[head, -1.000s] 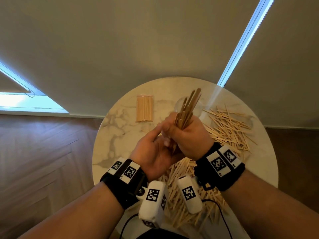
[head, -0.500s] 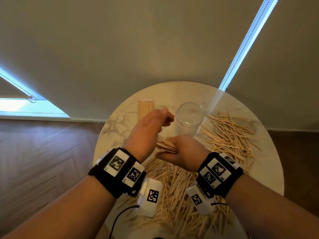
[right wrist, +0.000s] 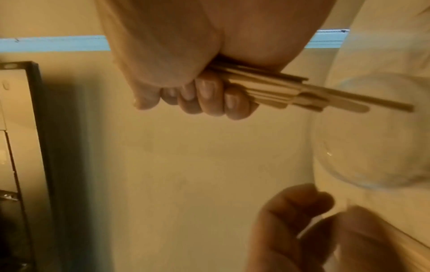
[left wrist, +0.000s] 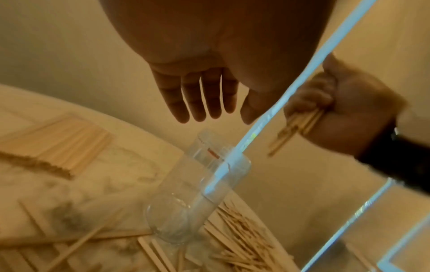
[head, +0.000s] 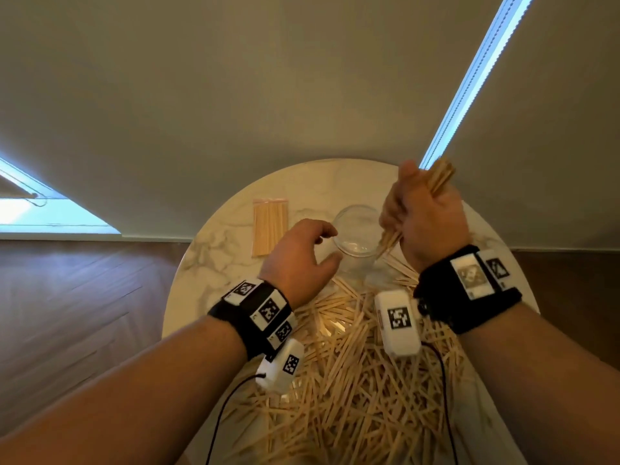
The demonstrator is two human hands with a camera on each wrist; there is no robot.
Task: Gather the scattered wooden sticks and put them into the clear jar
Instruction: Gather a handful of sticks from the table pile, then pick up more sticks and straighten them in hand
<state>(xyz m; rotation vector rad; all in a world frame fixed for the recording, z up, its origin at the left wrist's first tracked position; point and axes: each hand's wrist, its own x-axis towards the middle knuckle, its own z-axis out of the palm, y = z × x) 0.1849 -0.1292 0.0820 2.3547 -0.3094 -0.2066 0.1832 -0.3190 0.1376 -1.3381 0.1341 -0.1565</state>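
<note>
A clear jar (head: 358,233) stands upright and empty at the middle back of the round marble table (head: 214,250). My right hand (head: 423,216) grips a bundle of wooden sticks (head: 439,177) just right of the jar's mouth, lower ends pointing down toward the rim. The right wrist view shows the bundle of wooden sticks (right wrist: 291,92) clamped in curled fingers, next to the jar (right wrist: 372,147). My left hand (head: 302,260) hovers left of the jar with fingers relaxed and spread, holding nothing; it is the left hand (left wrist: 204,95) in its own view, above the jar (left wrist: 197,193).
A dense heap of loose flat sticks (head: 342,380) covers the near half of the table. Thinner sticks (left wrist: 244,239) lie scattered to the right of the jar. A neat packet of sticks (head: 270,226) lies at the back left. Wood floor surrounds the table.
My right hand has risen from the pile with a bundle of sticks and moved to the right side of the jar's mouth. My left hand has opened and shifted toward the jar.
</note>
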